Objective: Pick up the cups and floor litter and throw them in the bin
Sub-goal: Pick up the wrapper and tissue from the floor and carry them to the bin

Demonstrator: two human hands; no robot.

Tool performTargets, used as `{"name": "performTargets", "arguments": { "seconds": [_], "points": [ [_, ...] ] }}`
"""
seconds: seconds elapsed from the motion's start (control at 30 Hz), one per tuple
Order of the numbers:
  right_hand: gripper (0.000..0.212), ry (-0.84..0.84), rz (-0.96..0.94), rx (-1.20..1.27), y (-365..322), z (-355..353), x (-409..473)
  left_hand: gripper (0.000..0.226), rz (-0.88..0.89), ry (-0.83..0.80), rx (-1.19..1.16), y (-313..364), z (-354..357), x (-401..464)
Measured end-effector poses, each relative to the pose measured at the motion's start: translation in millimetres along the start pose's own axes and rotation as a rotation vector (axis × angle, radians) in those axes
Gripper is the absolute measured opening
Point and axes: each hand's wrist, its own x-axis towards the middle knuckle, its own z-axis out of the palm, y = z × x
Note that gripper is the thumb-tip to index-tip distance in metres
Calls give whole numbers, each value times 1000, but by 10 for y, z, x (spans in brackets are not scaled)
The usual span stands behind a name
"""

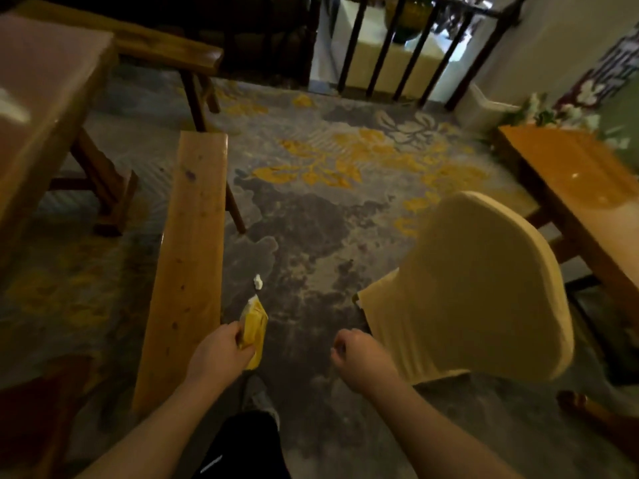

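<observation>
Patterned carpet (pixel 345 188) underfoot; left hand (pixel 218 354) grip clamped on a yellow wrapper (pixel 255 323) above the floor, right hand (pixel 363 357) clenched, empty. White paper scrap (pixel 258 281) on carpet beside wooden bench (pixel 186 257); covered chair (pixel 477 288) right.

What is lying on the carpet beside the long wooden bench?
A small white crumpled scrap lies on the carpet beside the bench. The floor under the bench is hidden.

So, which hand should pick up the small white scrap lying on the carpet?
Probably the right hand: it looks empty, loosely curled. The left hand already holds a yellow wrapper, though the white scrap lies nearer it.
</observation>
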Motion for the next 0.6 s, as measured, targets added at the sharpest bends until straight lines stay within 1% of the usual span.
{"name": "performTargets", "arguments": {
  "seconds": [0.17,0.33,0.43,0.53,0.6],
  "points": [
    [25,-142,-5,-85,5,-209,913,22,-99,-58,-10,109,-88,722],
    [25,-274,-20,-126,-20,-273,1805,23,-202,-86,-46,194,-132,1239],
    [27,-342,-55,-141,-16,-197,2390,30,-260,-80,-95,192,-59,1526],
    [29,-407,-83,-167,21,-44,3056,29,-323,-39,-153,192,134,1835],
    [27,-443,-100,-177,26,95,3439,30,-367,-52,-189,230,232,2013]
  ]
}}
